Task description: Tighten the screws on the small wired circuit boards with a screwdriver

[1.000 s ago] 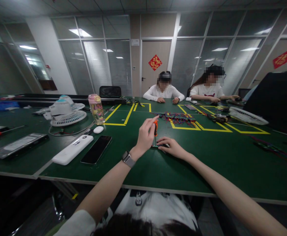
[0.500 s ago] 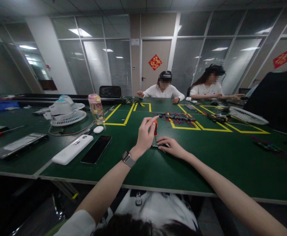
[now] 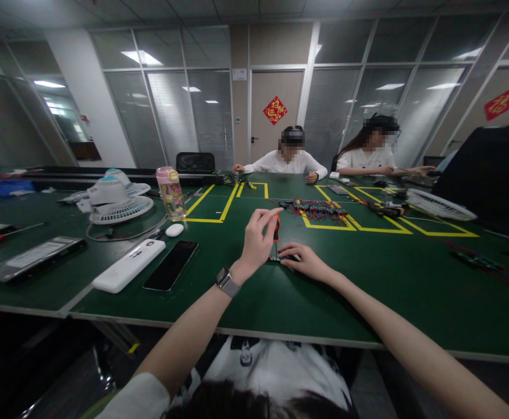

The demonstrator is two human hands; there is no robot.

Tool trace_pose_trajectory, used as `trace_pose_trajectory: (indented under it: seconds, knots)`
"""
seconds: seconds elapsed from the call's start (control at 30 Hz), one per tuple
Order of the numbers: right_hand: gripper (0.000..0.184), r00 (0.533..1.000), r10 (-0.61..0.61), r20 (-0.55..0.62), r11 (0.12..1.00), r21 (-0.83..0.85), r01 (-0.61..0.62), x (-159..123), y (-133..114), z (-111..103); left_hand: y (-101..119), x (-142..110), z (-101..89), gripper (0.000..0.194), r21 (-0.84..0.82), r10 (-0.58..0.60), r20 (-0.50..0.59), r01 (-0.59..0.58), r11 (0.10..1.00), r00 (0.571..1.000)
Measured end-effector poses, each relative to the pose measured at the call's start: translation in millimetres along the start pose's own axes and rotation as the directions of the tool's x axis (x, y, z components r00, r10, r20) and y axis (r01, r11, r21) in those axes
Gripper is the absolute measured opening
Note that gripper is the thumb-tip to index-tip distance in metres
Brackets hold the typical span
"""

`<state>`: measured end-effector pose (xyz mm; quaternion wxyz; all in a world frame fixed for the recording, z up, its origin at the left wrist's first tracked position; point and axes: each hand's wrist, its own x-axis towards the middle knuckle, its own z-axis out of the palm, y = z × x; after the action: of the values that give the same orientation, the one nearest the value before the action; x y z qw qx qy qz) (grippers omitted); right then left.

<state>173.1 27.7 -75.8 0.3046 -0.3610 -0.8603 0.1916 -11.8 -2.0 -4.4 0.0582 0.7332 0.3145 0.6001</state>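
Observation:
My left hand, with a watch on the wrist, is closed around the orange-and-black handle of a screwdriver. The screwdriver stands upright, its thin shaft running down to a small green circuit board on the table. Pressed low against the table, my right hand has its fingers closed on the board's right end. Those fingers cover much of the board, so its full shape is hidden. Beyond my hands lies a bundle of circuit boards with red and blue wires.
Left of my hands are a black phone, a white power bank, a white earbud case, a water bottle and fan parts. Yellow tape marks the green table. Two people sit across it.
My hands, the screwdriver and the board keep nearly the same position. Across the table, one person's raised hand has lowered and shifted left towards the cables.

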Motion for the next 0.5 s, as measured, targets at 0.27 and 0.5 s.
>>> trace_pose_trajectory:
  seconds: [0.27, 0.5]
  knots:
    - [0.019, 1.000, 0.004, 0.004, 1.000, 0.011, -0.004, -0.1, -1.1, 0.0, -1.6, 0.8, 1.3, 0.024, -0.011, 0.033, 0.000, -0.033, 0.999, 0.999]
    - [0.019, 1.000, -0.002, -0.007, 1.000, 0.015, 0.002, -0.1, 0.9, 0.7, -1.0, 0.5, 2.1, 0.022, -0.003, 0.005, -0.022, -0.005, 1.000, 1.000]
